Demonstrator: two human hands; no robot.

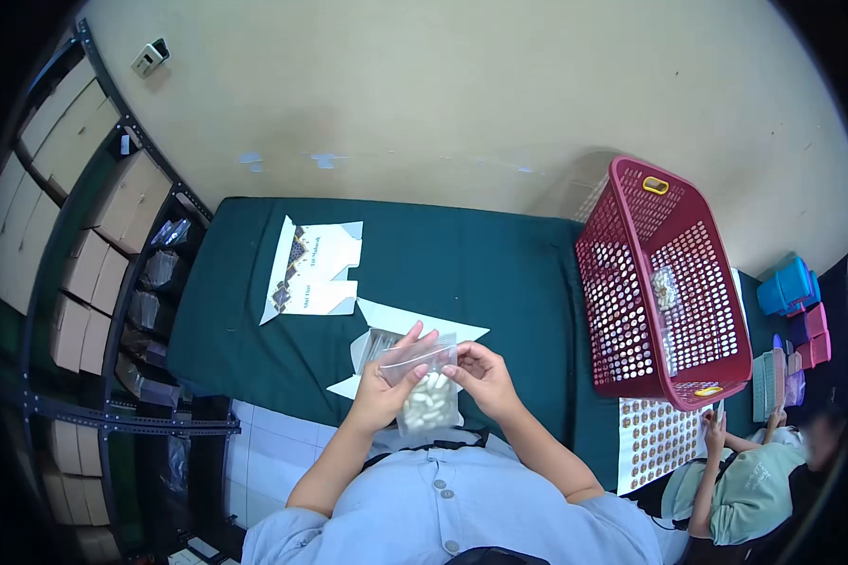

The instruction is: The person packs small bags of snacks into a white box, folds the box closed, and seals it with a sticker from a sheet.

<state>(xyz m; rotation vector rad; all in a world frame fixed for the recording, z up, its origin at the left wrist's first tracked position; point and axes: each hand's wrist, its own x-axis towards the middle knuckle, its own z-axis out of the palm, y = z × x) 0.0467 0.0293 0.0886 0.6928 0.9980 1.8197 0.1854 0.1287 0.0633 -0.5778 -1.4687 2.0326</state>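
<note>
A clear plastic bag (428, 407) of white capsule-like pieces hangs between my two hands, near the table's front edge. My left hand (386, 384) grips the bag's left side, with the thumb across its front. At the upper right corner, my right hand (482, 377) pinches the bag between thumb and fingers. Behind the bag lies an unfolded white card (422, 318), partly hidden, with clear plastic packets (375, 347) on it. Farther back on the left, a printed white card (318, 268) lies flat on the green cloth.
A tall red basket (622, 273) stands on the right of the green-covered table (443, 254), with a bag (664, 288) inside. A sticker sheet (652, 438) lies below it. At the lower right sits another person (758, 494). Shelves with boxes (127, 202) line the left.
</note>
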